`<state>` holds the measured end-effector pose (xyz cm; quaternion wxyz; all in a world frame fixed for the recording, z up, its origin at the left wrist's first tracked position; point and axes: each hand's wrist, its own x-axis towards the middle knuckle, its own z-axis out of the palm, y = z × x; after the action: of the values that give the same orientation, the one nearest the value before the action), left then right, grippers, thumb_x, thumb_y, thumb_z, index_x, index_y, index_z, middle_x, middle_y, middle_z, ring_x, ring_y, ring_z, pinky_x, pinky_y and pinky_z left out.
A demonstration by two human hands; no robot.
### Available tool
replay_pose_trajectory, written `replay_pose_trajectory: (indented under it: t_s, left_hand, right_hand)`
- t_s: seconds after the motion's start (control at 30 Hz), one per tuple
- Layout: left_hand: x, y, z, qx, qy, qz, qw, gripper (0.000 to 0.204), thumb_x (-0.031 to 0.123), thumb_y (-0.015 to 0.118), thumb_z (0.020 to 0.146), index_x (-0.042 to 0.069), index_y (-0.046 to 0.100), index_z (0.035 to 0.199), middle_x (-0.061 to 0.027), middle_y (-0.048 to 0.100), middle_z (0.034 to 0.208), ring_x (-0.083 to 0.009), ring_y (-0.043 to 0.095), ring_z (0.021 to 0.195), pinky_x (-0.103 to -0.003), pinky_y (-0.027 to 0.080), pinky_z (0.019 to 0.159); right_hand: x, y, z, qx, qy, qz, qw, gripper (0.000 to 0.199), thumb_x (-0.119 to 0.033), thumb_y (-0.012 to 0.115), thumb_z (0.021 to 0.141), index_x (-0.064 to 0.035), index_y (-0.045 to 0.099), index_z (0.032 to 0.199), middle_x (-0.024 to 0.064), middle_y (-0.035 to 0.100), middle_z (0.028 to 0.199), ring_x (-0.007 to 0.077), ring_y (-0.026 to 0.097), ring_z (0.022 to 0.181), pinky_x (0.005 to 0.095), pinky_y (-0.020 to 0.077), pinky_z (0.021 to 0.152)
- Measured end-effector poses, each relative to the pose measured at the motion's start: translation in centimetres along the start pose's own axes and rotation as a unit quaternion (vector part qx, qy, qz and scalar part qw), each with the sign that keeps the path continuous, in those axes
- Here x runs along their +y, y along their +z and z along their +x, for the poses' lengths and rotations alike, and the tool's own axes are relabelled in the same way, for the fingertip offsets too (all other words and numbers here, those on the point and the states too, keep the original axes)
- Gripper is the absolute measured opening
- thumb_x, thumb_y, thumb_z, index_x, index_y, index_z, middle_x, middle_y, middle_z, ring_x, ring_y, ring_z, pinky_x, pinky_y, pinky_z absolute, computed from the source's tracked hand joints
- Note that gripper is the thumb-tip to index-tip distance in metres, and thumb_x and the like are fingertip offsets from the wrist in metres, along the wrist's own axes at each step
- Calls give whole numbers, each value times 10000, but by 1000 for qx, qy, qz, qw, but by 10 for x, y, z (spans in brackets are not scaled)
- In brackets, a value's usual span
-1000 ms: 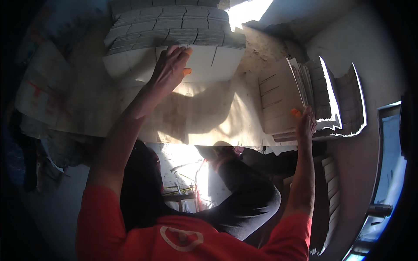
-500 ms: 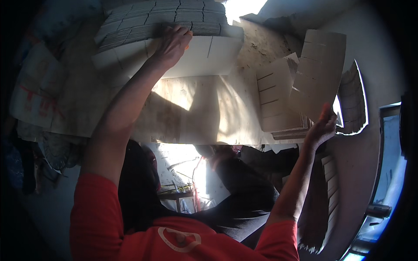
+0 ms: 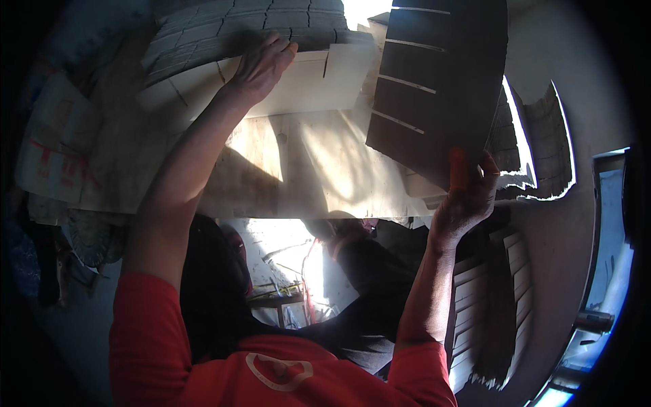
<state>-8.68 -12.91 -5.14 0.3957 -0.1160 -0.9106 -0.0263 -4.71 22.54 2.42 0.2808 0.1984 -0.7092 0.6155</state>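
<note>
At the far left of the table, my left hand (image 3: 261,71) has its fingers bent over the upper edge of a pale slotted cardboard sheet (image 3: 346,74), gripping it. That sheet lies against the front of a stack of slotted cardboard (image 3: 251,24). My right hand (image 3: 468,197) pinches the lower end of another slotted cardboard sheet (image 3: 447,81), which is raised and tilted above the right side of the table. Its slots run in from the left edge. Orange shows on the right thumb. The raised sheet mostly hides a pile beneath it.
The wooden table (image 3: 291,169) ends in front of my legs. More slotted cardboard (image 3: 549,142) stands beyond its right side, and further stacks (image 3: 471,319) are lower down at the right. A pale bag with red marks (image 3: 54,149) lies at the left.
My right hand has moved left and a little nearer, lifting the cardboard sheet up off the right pile area and swinging it leftward. The left hand stays nearly in place at the stack.
</note>
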Motion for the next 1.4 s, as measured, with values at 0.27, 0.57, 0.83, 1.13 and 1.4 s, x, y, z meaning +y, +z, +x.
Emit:
replay_pose_trajectory:
  t_s: [0.27,0.57,0.83,1.13,1.4]
  left_hand:
    - [24,-6,0,-170,3,-18,985,151,46,664,736,3,633,878,-112,615,791,-279,589,816,-391,483,717]
    - [64,-21,8,-251,-109,-141,951,87,1,670,683,0,648,768,-187,619,725,-351,635,758,-427,496,684]
    - [111,-15,1,-188,-17,-132,973,59,-48,590,660,7,609,664,-170,626,693,-328,638,739,-414,513,642]
    - [143,-37,12,-163,-7,-159,974,70,-39,567,676,15,612,674,-141,634,714,-298,631,788,-402,525,667]
    - [170,-50,14,-147,-5,-203,968,52,-14,554,701,8,579,660,-156,623,715,-311,622,766,-403,511,673]
  right_hand:
    - [11,5,-8,-69,-52,-47,995,302,-4,616,906,-23,534,1197,69,647,1126,111,623,978,249,509,840]
    - [3,12,-12,-61,-123,-143,980,399,-15,619,903,-18,501,1283,129,630,1203,172,652,1020,276,545,823]
    - [6,9,-15,-85,-175,-234,953,450,-17,642,884,-29,492,1308,169,649,1148,220,681,969,285,553,777]
    - [14,16,-24,-146,-171,-285,932,511,0,598,904,-38,400,1373,208,660,1034,313,690,823,365,545,647]
    - [29,17,-36,-288,-61,-329,897,588,-8,532,895,-13,253,1412,279,531,1214,414,635,894,439,540,737]
